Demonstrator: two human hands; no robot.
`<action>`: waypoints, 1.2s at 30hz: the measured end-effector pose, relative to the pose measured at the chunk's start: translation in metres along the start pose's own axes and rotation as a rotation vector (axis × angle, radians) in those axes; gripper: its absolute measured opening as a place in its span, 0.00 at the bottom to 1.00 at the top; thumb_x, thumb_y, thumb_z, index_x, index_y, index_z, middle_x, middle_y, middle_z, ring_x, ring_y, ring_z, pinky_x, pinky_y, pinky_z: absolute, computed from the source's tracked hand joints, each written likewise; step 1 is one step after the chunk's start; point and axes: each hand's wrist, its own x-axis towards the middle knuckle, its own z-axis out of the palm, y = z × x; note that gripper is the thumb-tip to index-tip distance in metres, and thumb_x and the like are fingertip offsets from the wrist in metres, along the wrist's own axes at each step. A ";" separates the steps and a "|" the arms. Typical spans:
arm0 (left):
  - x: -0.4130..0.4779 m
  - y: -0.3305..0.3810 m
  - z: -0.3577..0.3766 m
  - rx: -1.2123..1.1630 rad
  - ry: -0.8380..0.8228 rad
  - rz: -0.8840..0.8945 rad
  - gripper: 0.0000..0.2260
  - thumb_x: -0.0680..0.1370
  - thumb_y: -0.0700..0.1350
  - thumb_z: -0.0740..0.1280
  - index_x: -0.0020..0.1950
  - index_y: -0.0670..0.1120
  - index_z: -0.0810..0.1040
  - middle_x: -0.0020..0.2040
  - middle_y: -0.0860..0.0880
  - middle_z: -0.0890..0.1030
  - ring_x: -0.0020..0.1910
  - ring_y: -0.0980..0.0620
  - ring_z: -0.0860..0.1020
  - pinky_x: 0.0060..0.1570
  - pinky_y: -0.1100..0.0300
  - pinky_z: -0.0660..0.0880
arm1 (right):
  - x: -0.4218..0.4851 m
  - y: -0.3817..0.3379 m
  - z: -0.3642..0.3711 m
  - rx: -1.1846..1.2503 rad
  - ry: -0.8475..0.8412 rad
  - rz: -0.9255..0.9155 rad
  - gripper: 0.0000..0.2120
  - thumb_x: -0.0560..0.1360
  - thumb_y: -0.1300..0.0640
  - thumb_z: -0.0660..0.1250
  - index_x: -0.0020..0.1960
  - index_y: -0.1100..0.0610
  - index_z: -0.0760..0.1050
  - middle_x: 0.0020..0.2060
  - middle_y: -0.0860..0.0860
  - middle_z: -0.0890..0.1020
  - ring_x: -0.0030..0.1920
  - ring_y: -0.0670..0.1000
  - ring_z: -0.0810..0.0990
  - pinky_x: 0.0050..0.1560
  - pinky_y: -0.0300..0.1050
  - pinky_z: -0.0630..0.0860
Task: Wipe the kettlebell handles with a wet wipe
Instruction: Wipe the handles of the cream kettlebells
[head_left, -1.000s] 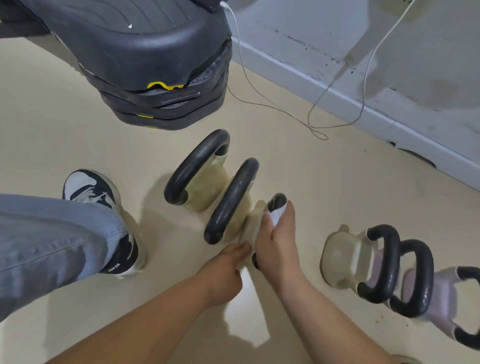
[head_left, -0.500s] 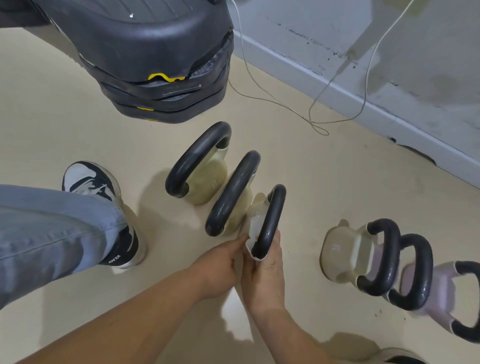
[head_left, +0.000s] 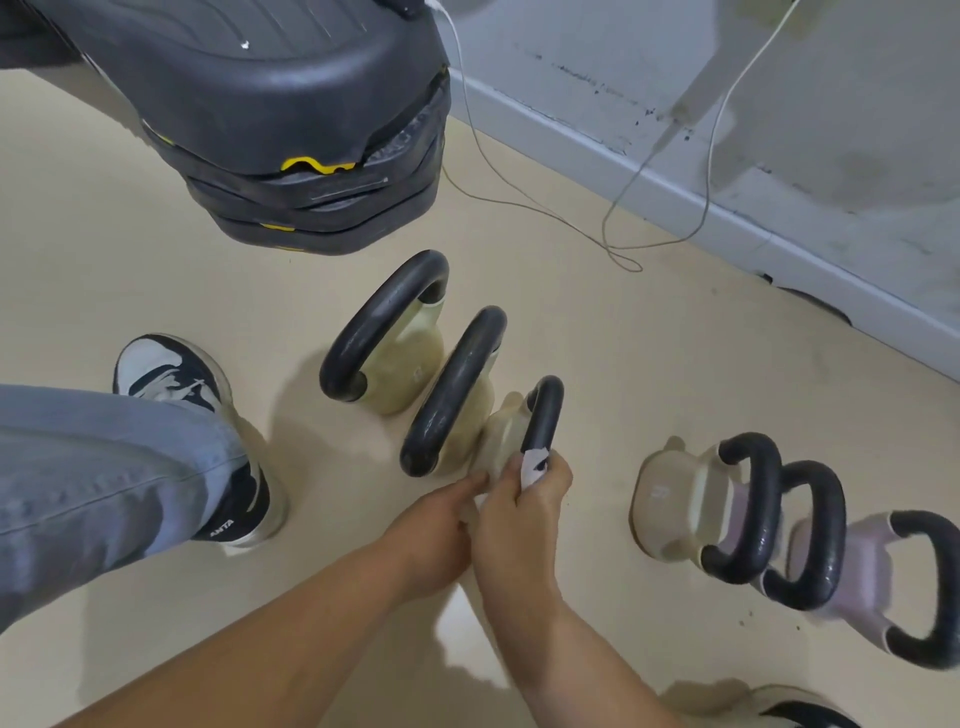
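Three cream kettlebells with black handles stand in a row on the floor. The nearest kettlebell has its black handle gripped at the lower end by my right hand, which presses a white wet wipe around it. My left hand rests against that kettlebell's body, just left of my right hand. The middle handle and the far handle are untouched. To the right stand three more kettlebells, a cream one and two pale pink ones.
A stack of black step platforms looms at the back left. A thin white cable trails across the floor to the grey wall. My left leg in jeans and a black-and-white shoe sit at the left.
My right hand has slid the wipe from the top of the nearest handle down to its lower end. My left hand stays at the kettlebell's body.
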 end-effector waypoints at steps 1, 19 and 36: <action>-0.001 0.005 0.001 0.016 0.017 0.010 0.19 0.81 0.50 0.67 0.70 0.46 0.77 0.68 0.44 0.78 0.71 0.46 0.74 0.70 0.57 0.68 | 0.007 -0.007 0.001 -0.026 -0.002 0.000 0.22 0.86 0.58 0.56 0.78 0.48 0.57 0.62 0.42 0.73 0.62 0.46 0.76 0.64 0.44 0.74; -0.005 0.026 -0.007 0.231 0.009 -0.097 0.26 0.82 0.36 0.58 0.80 0.52 0.62 0.77 0.49 0.68 0.75 0.49 0.67 0.62 0.69 0.59 | 0.126 -0.085 -0.009 -1.115 -0.397 -0.165 0.14 0.80 0.47 0.54 0.49 0.56 0.70 0.49 0.52 0.72 0.49 0.58 0.76 0.47 0.48 0.73; -0.024 0.037 -0.012 0.248 0.007 -0.135 0.22 0.81 0.36 0.60 0.76 0.47 0.68 0.69 0.49 0.76 0.64 0.50 0.76 0.52 0.76 0.64 | 0.033 0.009 -0.051 -1.289 -0.433 -1.076 0.31 0.69 0.61 0.62 0.72 0.60 0.76 0.70 0.54 0.79 0.73 0.56 0.73 0.80 0.57 0.56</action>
